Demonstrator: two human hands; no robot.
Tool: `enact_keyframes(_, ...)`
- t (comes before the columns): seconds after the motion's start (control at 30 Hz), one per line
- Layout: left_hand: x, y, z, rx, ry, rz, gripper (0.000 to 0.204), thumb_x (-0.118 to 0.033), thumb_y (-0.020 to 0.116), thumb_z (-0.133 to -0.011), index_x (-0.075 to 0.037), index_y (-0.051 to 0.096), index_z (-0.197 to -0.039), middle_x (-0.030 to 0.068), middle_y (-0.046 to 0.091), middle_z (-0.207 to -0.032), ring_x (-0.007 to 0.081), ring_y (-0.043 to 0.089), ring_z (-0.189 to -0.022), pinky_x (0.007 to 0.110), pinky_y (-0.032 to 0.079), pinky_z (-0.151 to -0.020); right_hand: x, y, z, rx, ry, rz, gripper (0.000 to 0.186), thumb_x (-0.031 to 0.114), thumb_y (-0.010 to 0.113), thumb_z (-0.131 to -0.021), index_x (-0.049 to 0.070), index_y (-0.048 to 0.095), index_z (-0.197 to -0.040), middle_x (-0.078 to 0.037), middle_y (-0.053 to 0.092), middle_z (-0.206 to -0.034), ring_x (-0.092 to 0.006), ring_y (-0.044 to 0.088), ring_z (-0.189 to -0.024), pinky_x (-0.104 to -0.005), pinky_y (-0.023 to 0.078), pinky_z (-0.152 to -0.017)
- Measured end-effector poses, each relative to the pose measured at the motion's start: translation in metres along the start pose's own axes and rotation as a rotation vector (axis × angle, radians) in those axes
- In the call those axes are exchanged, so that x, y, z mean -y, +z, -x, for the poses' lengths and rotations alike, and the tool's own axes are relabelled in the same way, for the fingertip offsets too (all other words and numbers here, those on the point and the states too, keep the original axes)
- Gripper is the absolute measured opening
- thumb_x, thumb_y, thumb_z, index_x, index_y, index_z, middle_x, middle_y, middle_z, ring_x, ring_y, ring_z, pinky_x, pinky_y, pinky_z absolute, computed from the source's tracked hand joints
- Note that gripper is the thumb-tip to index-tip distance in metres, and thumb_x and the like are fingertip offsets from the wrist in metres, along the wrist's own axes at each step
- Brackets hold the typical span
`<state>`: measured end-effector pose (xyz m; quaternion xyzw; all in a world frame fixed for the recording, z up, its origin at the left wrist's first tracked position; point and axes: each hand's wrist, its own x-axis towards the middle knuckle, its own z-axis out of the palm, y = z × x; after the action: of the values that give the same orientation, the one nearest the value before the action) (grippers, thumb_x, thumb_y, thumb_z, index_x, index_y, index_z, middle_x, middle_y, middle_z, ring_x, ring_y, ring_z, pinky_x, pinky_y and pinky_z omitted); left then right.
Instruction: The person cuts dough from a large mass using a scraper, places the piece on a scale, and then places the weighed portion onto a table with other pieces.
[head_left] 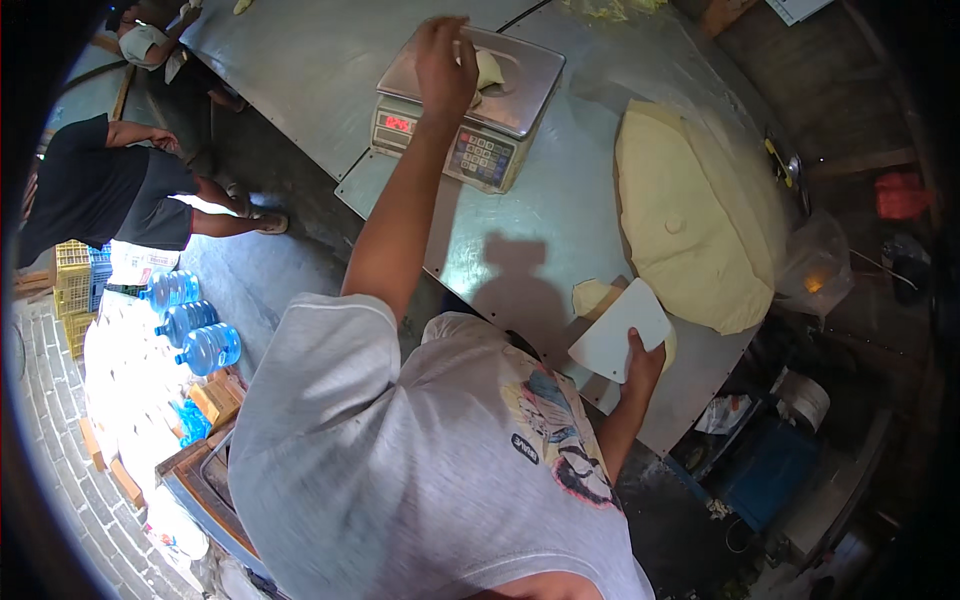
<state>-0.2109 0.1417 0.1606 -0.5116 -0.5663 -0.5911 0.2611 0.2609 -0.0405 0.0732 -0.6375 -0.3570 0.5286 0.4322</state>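
The left hand (446, 70) is reaching over the silvery metal pan (530, 95) of a pale electronic scale (487, 155), close to a small pale-yellow dough lump (489, 70) resting there; whether its partly hidden fingers are gripping anything, I cannot tell. The right hand (645, 360) is clamping a flat white scraper (620, 330) that is partly covering a cream dough piece (592, 297) on the grey metal worktop (575, 220), near a large, pale-yellow dough slab (695, 225).

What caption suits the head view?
Left hand over a scale bearing a dough piece; right hand holds a white scraper near a large dough slab.
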Motion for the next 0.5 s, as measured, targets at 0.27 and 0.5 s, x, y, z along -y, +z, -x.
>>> enact_keyframes(0.27, 0.011, -0.03, 0.122, 0.546, -0.335, -0.327, 0.081, -0.03, 0.068, -0.083, -0.002, 0.027, -0.147, 0.0237, 0.024, -0.153, 0.0429, 0.019, -0.142, 0.057, 0.016, -0.114, -0.003, -0.005, 0.012, -0.129, 0.022, -0.108, 0.05, -0.006, 0.06, -0.087, -0.007, 0.044, -0.135, -0.015, 0.056, -0.129, -0.0252, 0.055, -0.116, -0.034, 0.04, -0.1)
enact_keyframes(0.5, 0.087, 0.058, 0.056, 1.001, 0.044, -0.273, 0.079, -0.057, 0.064, -0.082, -0.014, 0.041, -0.144, 0.0193, 0.028, -0.153, 0.0363, 0.031, -0.138, 0.051, 0.028, -0.109, -0.001, 0.006, 0.016, -0.096, 0.067, -0.086, 0.055, -0.008, 0.058, -0.087, -0.005, 0.039, -0.138, -0.017, 0.053, -0.132, -0.0277, 0.054, -0.117, -0.0369, 0.041, -0.102)
